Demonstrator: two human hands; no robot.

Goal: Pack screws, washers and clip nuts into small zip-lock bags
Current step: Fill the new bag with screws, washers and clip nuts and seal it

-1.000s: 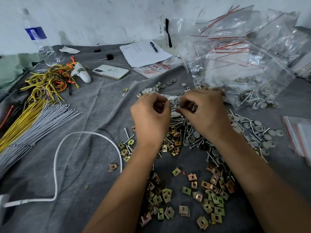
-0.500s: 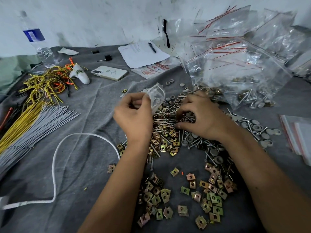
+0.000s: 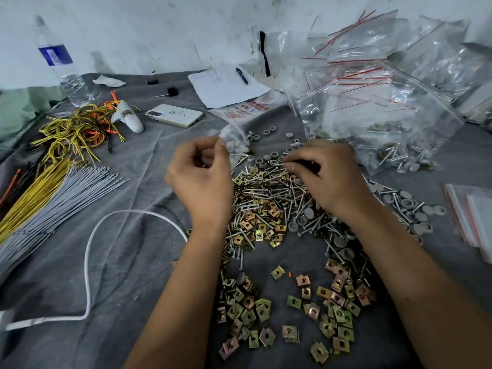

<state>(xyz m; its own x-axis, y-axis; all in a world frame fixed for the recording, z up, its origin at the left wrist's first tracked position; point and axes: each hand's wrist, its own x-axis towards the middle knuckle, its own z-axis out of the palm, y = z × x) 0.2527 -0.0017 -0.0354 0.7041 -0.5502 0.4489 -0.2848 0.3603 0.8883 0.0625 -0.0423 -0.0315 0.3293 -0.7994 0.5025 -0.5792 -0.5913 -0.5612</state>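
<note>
Your left hand (image 3: pixel 201 177) sits just left of the frame's centre, fingers curled and pinching the mouth of a small clear zip-lock bag (image 3: pixel 234 143) that holds a few grey pieces; the bag is motion-blurred, so its contents are hard to read. Your right hand (image 3: pixel 327 177) is right of centre, fingertips drawn together on a long silver screw (image 3: pixel 277 164) at the top edge of the heap of silver screws (image 3: pixel 269 198) in mid-frame. Brass-coloured square clip nuts (image 3: pixel 266 312) spread across the grey cloth (image 3: pixel 127 262) in the lower centre, between your forearms. Round grey washers (image 3: pixel 423 217) lie scattered at the right, and more sit above your hands. A pile of clear zip-lock bags with red seal strips (image 3: pixel 372 83) fills the upper right, some already holding hardware. At the left lie bundles of yellow and grey wires (image 3: pixel 45 187); a white cord (image 3: pixel 87 262) loops through the lower left. A clear plastic water bottle with a blue label (image 3: pixel 61 65) stands in the upper left, and a white phone (image 3: pixel 174 115) lies above centre.
</note>
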